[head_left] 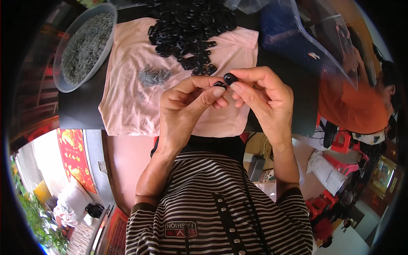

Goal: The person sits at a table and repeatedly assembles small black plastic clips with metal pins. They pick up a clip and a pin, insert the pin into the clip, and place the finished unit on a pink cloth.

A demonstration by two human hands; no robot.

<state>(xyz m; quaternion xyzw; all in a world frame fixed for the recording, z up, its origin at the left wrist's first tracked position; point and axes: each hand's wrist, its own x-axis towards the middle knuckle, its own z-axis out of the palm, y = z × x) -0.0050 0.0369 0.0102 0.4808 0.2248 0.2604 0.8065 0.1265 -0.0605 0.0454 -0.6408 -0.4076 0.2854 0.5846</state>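
Above the near part of a pink cloth, my two hands meet with fingertips almost touching. My left hand pinches a small glossy black plastic piece between thumb and fingers. Between thumb and forefinger, my right hand grips another black plastic piece, rounded with a hole in it. Whether the two pieces are joined cannot be told. Beyond my hands lies a big heap of similar black pieces. A small pile of thin grey metal pins rests on the cloth left of the heap.
At the far left stands a clear plastic tub full of grey metal pins. A clear plastic bag lies over something dark blue at the far right. Someone in an orange top sits right of the dark table. Red stools stand beyond.
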